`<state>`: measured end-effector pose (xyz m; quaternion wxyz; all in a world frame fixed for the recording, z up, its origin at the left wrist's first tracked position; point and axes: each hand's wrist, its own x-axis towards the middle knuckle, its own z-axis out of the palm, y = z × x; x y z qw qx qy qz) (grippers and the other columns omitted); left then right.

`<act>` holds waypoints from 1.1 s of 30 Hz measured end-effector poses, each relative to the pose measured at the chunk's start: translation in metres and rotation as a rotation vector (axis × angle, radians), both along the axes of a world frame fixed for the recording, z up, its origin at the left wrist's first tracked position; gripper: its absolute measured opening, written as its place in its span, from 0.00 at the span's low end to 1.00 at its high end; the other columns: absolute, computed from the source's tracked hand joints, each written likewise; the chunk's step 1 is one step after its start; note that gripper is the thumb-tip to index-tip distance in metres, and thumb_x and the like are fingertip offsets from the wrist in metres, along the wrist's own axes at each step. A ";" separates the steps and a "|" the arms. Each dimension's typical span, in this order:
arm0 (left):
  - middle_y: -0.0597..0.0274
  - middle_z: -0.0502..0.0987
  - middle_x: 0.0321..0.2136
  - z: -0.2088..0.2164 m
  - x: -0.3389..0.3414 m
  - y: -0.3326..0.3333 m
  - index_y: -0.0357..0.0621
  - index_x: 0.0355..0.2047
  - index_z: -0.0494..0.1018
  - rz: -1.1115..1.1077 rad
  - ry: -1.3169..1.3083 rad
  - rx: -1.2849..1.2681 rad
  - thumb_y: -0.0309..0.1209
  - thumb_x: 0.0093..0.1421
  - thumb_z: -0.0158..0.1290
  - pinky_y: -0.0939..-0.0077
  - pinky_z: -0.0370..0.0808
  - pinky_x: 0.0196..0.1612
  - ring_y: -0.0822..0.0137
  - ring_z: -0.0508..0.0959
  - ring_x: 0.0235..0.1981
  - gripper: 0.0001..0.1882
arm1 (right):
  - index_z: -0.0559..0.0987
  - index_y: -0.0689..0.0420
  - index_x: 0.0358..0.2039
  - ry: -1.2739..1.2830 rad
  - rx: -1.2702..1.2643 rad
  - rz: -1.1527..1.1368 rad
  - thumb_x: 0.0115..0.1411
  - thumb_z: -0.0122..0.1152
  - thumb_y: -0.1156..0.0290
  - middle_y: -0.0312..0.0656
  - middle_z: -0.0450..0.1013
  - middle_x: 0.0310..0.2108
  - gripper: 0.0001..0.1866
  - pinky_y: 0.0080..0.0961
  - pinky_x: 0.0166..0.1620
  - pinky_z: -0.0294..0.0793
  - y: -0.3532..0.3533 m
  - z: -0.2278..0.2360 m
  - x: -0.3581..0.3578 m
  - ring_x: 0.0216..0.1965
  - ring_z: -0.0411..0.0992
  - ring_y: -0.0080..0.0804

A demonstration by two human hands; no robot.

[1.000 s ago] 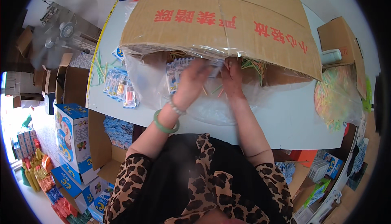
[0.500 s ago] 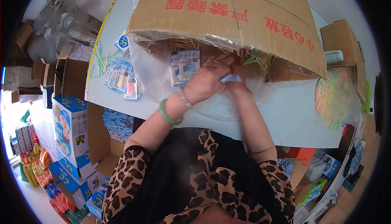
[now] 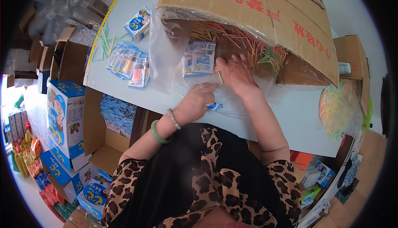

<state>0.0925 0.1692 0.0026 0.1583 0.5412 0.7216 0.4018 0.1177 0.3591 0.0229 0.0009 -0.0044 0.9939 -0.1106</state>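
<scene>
A small blue-and-white packet pokes out beneath my left hand, whose fingers are closed on it near the table's front edge. Thin yellowish sticks show beside those fingers. My right hand is at the mouth of the tipped cardboard box, thumb and fingertips pinching a short thin stick. Loose coloured sticks, reddish, yellow and green, lie inside the box. Flat blue-and-white packets rest on the clear plastic liner left of my right hand.
More packets and scattered green sticks lie on the white table at the left. A clear bag of coloured sticks sits at the right. An open carton of blue packets stands below the left edge, near printed boxes.
My left hand has drawn back from the box mouth toward me with the packet. My right hand has come apart from it and now pinches a stick. The view has shifted slightly.
</scene>
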 end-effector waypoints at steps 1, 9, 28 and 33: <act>0.50 0.69 0.46 -0.003 0.000 -0.001 0.39 0.22 0.69 0.003 -0.007 0.007 0.20 0.41 0.51 0.60 0.63 0.48 0.52 0.67 0.48 0.05 | 0.71 0.55 0.32 -0.043 0.035 -0.024 0.52 0.49 0.69 0.45 0.73 0.29 0.07 0.33 0.48 0.58 -0.001 -0.001 0.001 0.38 0.68 0.39; 0.52 0.68 0.49 -0.009 0.001 0.000 0.42 0.20 0.68 0.002 -0.054 -0.015 0.23 0.44 0.54 0.62 0.61 0.48 0.48 0.65 0.47 0.05 | 0.70 0.58 0.29 -0.334 -0.081 -0.341 0.54 0.48 0.64 0.49 0.74 0.30 0.10 0.39 0.39 0.68 -0.020 0.005 0.007 0.33 0.72 0.46; 0.52 0.69 0.48 -0.007 -0.002 -0.007 0.40 0.22 0.71 0.016 0.034 0.010 0.22 0.41 0.51 0.62 0.65 0.46 0.53 0.67 0.46 0.04 | 0.74 0.57 0.24 -0.035 -1.241 -0.838 0.44 0.58 0.79 0.29 0.68 0.20 0.05 0.17 0.26 0.65 0.023 -0.005 0.037 0.23 0.65 0.17; 0.49 0.66 0.51 0.024 -0.012 0.016 0.38 0.27 0.69 0.081 -0.327 0.266 0.21 0.49 0.51 0.64 0.60 0.52 0.53 0.66 0.49 0.03 | 0.74 0.58 0.32 0.122 -1.333 -0.578 0.47 0.58 0.78 0.30 0.69 0.26 0.09 0.17 0.26 0.65 0.012 0.006 0.033 0.23 0.65 0.16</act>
